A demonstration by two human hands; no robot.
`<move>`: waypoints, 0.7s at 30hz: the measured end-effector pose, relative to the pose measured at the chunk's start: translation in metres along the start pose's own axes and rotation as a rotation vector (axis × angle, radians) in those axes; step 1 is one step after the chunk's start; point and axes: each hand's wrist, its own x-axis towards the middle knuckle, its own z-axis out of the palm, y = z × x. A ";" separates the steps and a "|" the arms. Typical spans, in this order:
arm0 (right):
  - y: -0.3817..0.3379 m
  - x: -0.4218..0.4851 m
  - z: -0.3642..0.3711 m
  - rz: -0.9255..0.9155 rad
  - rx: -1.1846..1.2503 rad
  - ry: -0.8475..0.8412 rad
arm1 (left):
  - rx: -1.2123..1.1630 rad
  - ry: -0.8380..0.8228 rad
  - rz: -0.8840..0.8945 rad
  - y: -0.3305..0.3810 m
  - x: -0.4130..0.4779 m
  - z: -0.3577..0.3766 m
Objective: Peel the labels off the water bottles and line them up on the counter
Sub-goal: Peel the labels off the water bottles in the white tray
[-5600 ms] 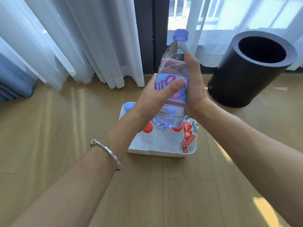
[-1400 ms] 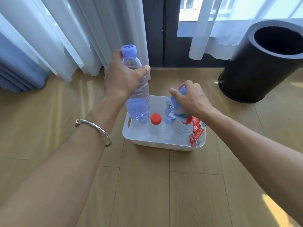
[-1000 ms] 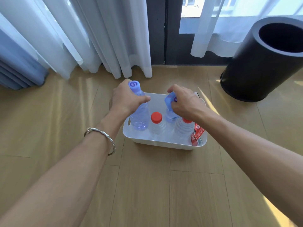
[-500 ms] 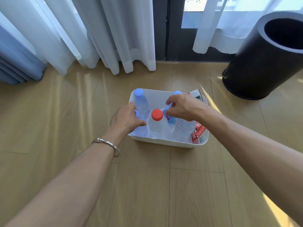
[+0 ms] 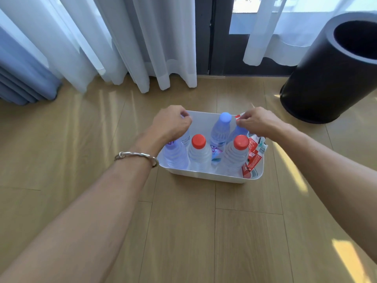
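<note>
A white tub on the wood floor holds several water bottles. Two red-capped bottles stand at its front, and a purple-capped bottle stands behind them. My left hand curls over the top of the rear-left bottle, whose cap is hidden. My right hand curls over the top of the rear-right bottle. Another purple-labelled bottle stands under my left wrist. Peeled red labels lie at the tub's right end.
A black round bin stands at the right rear, open at the top. White curtains hang behind the tub, in front of a dark window frame. Bare wood floor stretches in front of the tub and to its left.
My left hand lowered a peeled bottle into the tub's left side while my right hand put a label in. Both hands have since shifted to the tub's rear bottles.
</note>
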 end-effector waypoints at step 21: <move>-0.049 -0.056 -0.082 -0.301 0.092 0.360 | -0.266 0.022 0.281 0.060 -0.012 -0.014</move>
